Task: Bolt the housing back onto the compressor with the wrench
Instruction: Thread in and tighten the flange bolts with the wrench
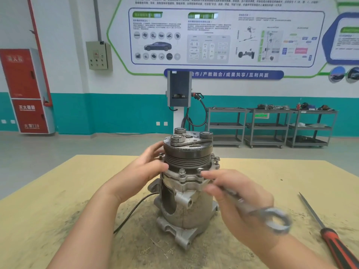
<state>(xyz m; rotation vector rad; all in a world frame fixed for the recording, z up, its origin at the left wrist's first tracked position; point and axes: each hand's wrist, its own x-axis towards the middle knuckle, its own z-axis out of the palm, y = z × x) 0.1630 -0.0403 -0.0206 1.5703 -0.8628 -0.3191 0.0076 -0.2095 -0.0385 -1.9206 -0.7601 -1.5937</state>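
Left hand [144,169]: fingers spread, steadying compressor [186,191].
Right hand [239,199]: gripping wrench [258,210].
Risk: wrench may slip off bolt [200,170], rounding it.

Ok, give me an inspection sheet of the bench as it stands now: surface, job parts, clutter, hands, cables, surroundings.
Surface: tan bench top, dirty with dark grit.
Job's things: compressor upright; housing on top, flange bolts standing proud; wrench blurred.
Clutter: red-handled file lying at the right.
Hands: left hand steadies the housing; right hand grips the wrench near a front bolt.
Cables: black cable runs left from the compressor.
Surroundings: grey shelf carts, charging post, red cabinet.
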